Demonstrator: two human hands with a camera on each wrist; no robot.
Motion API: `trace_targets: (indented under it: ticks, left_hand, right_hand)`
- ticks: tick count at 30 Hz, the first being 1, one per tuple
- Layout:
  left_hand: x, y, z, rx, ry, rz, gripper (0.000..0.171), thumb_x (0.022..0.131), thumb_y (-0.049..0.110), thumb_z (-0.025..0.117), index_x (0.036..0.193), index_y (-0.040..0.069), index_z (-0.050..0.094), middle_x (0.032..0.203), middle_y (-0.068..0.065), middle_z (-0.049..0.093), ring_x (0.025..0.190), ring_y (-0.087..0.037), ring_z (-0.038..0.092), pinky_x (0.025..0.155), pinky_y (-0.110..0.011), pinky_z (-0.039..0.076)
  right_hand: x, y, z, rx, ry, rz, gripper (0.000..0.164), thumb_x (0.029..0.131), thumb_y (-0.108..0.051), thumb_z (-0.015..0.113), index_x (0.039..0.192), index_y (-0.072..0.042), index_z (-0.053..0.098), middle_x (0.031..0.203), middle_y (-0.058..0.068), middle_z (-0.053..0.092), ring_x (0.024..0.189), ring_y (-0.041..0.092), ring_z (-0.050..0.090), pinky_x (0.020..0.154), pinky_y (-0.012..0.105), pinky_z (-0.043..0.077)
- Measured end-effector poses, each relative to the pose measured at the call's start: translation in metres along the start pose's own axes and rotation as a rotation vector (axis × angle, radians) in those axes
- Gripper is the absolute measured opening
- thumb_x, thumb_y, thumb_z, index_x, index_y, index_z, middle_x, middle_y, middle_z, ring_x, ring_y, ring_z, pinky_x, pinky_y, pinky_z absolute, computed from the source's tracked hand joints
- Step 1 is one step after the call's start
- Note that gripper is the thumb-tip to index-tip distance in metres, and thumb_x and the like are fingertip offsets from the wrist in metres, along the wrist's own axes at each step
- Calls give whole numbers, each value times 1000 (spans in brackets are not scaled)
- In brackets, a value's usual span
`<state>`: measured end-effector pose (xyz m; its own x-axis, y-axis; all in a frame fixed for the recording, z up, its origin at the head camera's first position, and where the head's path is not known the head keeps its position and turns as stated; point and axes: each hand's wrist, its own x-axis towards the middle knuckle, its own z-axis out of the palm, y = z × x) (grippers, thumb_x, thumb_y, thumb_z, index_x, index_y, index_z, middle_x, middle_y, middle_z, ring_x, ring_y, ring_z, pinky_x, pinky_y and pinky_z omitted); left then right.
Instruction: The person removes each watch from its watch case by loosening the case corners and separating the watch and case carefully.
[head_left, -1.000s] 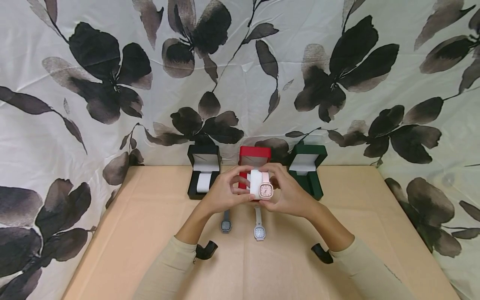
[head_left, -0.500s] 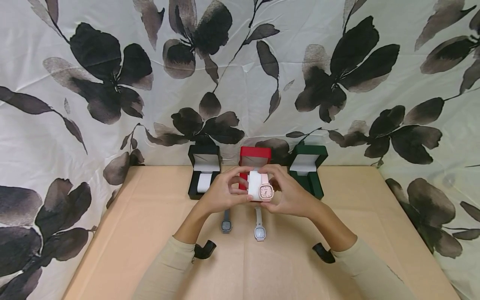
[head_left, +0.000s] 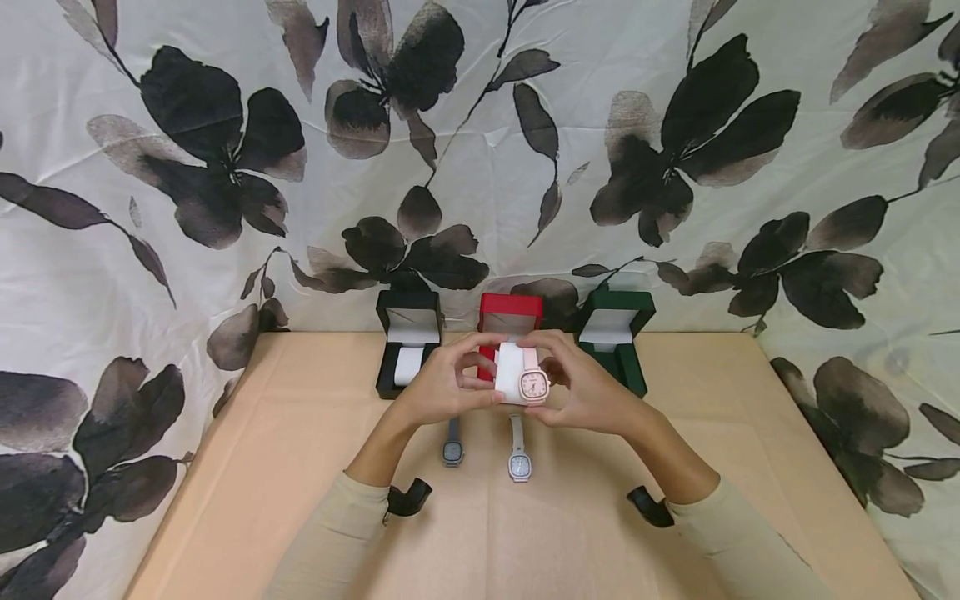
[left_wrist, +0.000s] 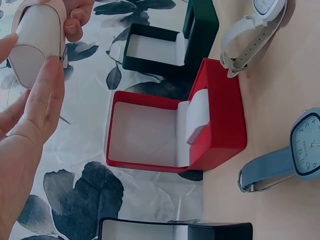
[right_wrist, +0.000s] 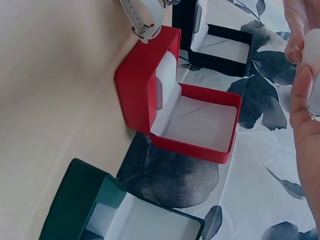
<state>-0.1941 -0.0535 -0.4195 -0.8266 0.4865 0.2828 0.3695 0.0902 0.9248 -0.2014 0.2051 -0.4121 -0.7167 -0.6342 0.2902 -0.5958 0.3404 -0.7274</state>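
Observation:
A white watch cushion [head_left: 509, 372] is held up between both hands, in front of the red box, with a pink wristwatch [head_left: 534, 385] looped around its right end. The square dial faces up toward the head camera. My left hand [head_left: 444, 385] grips the cushion's left end between thumb and fingers. On the other side, my right hand [head_left: 587, 390] pinches the pink watch at its top and bottom edges. In the left wrist view the bare end of the cushion [left_wrist: 37, 40] shows, with the left fingers [left_wrist: 47, 90] against it.
Behind the hands, a black box [head_left: 387, 375], a red box [head_left: 510, 302] and a green box [head_left: 637, 375] stand with lids raised. The black and red ones hold white cushions. A blue-grey watch [head_left: 452, 452] and a white watch [head_left: 519, 465] lie on the table [head_left: 300, 433] nearer me.
The pink watch has shifted slightly right and down relative to the cushion, showing more white on the left. The right forearm has moved a little to the right. Both hands keep their hold.

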Motion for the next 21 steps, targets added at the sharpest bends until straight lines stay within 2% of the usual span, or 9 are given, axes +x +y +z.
trace_targets:
  ticks: [9,15,21]
  left_hand:
    - [-1,2,-3,4,4,-10,70,81,1,83,144,5,54,131,-14,57,104,-27,69,86,-37,63]
    - [-1,2,-2,15,12,-19,70,81,2,83,145,5,53,129,-13,57,105,-26,69,86,-36,63]
    - [-2,2,-2,12,25,-14,70,81,2,82,145,5,53,134,-14,56,107,-28,68,86,-37,63]
  right_hand:
    - [1,1,-6,99,18,4,81,75,1,87,144,-10,47,146,10,45,105,26,59,91,22,58]
    - [1,3,-5,91,30,-7,81,74,2,88,143,-10,47,146,11,45,106,27,59,91,22,57]
    - [2,5,-6,120,46,-36,82,73,6,87,144,-9,47,149,11,43,114,28,58,97,19,54]
